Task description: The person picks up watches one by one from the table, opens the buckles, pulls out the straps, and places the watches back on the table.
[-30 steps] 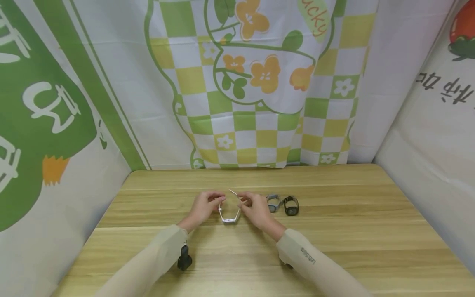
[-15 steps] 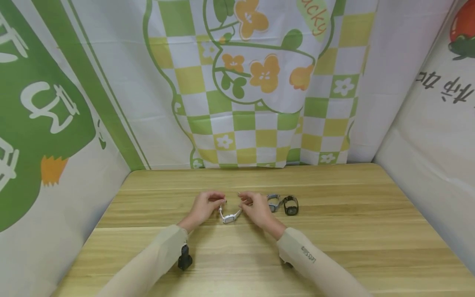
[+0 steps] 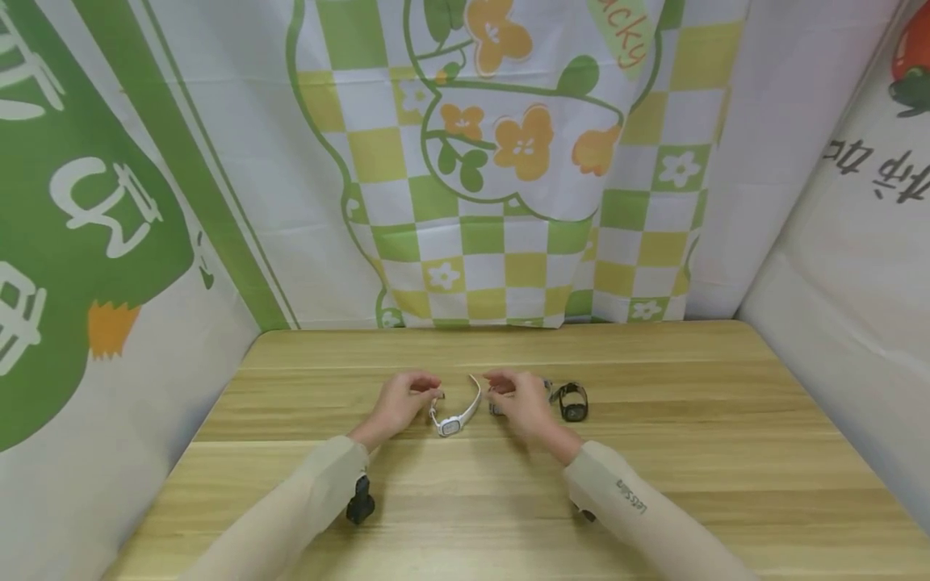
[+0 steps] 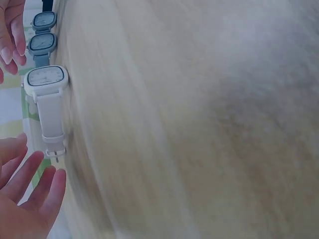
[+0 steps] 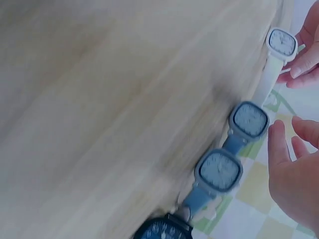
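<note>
A white wristwatch (image 3: 450, 426) rests on the table, its dial toward me and its straps spread apart. My left hand (image 3: 398, 406) is at its buckle-end strap; in the left wrist view the spread fingers (image 4: 44, 191) stand just off the buckle. My right hand (image 3: 526, 410) is beyond the other strap, its fingers loosely bent and holding nothing. In the right wrist view, fingertips (image 5: 277, 130) hover beside a blue-grey watch (image 5: 249, 121), which the hand partly hides in the head view. A second blue-grey watch (image 5: 218, 172) lies beside that one.
A black watch (image 3: 574, 403) stands at the right end of the row. The wooden table (image 3: 465, 508) runs back to a patterned curtain (image 3: 501, 274). Fabric walls (image 3: 835, 323) close in both sides. Dark wrist devices (image 3: 360, 500) hang below the sleeves.
My right hand let go of the white watch's strap and shifted right, over the blue-grey watches. The white watch's dial tipped up toward me. The left hand barely moved.
</note>
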The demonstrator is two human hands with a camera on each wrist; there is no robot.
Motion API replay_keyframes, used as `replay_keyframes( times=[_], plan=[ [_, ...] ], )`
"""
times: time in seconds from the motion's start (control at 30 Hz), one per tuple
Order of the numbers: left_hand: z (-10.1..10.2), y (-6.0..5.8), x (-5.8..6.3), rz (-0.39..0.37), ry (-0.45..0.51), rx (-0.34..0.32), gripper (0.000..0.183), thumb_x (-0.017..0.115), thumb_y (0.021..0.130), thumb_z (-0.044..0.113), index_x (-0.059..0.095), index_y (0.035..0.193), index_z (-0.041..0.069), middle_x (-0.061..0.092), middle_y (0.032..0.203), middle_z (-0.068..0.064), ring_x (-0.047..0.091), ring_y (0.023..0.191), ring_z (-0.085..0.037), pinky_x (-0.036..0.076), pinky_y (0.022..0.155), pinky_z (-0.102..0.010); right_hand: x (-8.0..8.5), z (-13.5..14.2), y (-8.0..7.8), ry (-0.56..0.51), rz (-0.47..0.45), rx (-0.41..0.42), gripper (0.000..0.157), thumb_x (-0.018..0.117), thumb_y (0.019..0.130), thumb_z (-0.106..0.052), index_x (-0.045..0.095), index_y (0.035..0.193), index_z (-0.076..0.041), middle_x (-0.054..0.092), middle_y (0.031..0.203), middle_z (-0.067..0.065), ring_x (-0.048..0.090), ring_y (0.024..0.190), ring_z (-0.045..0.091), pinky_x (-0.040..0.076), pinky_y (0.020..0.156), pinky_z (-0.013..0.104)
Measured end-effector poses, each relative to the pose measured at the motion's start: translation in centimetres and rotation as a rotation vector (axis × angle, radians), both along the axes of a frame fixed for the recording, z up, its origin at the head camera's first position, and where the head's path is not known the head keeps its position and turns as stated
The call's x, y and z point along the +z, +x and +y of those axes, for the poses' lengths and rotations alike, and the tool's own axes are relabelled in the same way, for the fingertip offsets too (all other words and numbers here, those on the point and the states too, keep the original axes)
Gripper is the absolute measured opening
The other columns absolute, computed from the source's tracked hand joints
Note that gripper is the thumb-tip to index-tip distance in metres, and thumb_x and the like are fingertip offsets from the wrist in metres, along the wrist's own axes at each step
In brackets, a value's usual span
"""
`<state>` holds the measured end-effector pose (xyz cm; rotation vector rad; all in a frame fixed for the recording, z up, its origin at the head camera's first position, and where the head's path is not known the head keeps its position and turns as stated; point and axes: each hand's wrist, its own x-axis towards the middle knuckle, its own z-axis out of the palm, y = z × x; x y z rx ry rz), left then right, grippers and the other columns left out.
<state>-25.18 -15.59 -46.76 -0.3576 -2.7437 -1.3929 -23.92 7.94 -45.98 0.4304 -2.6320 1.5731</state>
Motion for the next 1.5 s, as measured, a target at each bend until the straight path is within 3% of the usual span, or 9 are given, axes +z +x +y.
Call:
replay_keyframes(
  times=[0.13, 0.33, 0.53, 0.87, 1.23, 1.5],
  plan=[
    [0.5, -0.2, 0.4, 0.006, -0.036, -0.005, 0.017, 0.070, 0.099, 0.002, 0.074, 0.112, -0.008, 0.078, 0.107, -0.020, 0.072, 0.104, -0.036, 0.058, 0.095, -0.050, 0.7, 1.1, -0.1, 0.014, -0.009, -0.007, 0.030, 0.074, 0.094, 0.006, 0.071, 0.124, 0.008, 0.074, 0.114, 0.023, 0.073, 0.104, 0.036, 0.063, 0.090, 0.041],
    [2.1, -0.9, 1.5, 0.031, -0.061, -0.036, 0.018, 0.071, 0.098, 0.003, 0.074, 0.112, -0.009, 0.077, 0.105, -0.020, 0.073, 0.093, -0.032, 0.061, 0.078, -0.038, 1.4, 2.4, -0.6, 0.063, -0.014, -0.023, 0.029, 0.072, 0.096, 0.004, 0.070, 0.125, 0.007, 0.073, 0.116, 0.025, 0.072, 0.106, 0.038, 0.062, 0.092, 0.046],
    [4.1, -1.6, 2.1, 0.046, -0.074, -0.059, 0.018, 0.073, 0.098, 0.004, 0.075, 0.110, -0.009, 0.078, 0.104, -0.020, 0.073, 0.093, -0.033, 0.061, 0.083, -0.042, 1.6, 3.2, -1.2, 0.078, -0.011, -0.021, 0.027, 0.071, 0.097, 0.005, 0.070, 0.123, 0.010, 0.073, 0.115, 0.028, 0.072, 0.105, 0.040, 0.061, 0.093, 0.048],
    [6.5, -2.8, 1.1, 0.018, -0.062, -0.093, 0.017, 0.074, 0.096, 0.004, 0.076, 0.106, -0.009, 0.077, 0.097, -0.018, 0.071, 0.090, -0.031, 0.059, 0.082, -0.039, 1.5, 3.6, -2.4, 0.099, -0.053, -0.043, 0.023, 0.070, 0.098, 0.004, 0.073, 0.120, 0.010, 0.076, 0.110, 0.024, 0.073, 0.102, 0.038, 0.062, 0.087, 0.045],
    [7.3, -3.4, -0.2, 0.015, -0.003, -0.085, 0.015, 0.078, 0.094, 0.003, 0.077, 0.102, -0.010, 0.078, 0.093, -0.019, 0.074, 0.090, -0.032, 0.061, 0.081, -0.038, 0.5, 3.5, -3.6, 0.123, -0.087, -0.054, 0.018, 0.070, 0.098, 0.004, 0.074, 0.115, 0.009, 0.077, 0.106, 0.021, 0.073, 0.100, 0.035, 0.061, 0.086, 0.042],
    [7.9, -3.4, -0.3, 0.001, -0.004, -0.110, 0.012, 0.079, 0.092, 0.003, 0.078, 0.100, -0.007, 0.078, 0.092, -0.018, 0.074, 0.088, -0.032, 0.062, 0.079, -0.037, -0.4, 3.4, -4.2, 0.150, -0.059, -0.034, 0.016, 0.073, 0.096, 0.003, 0.075, 0.112, 0.007, 0.078, 0.103, 0.020, 0.073, 0.098, 0.035, 0.062, 0.084, 0.043]
  ],
)
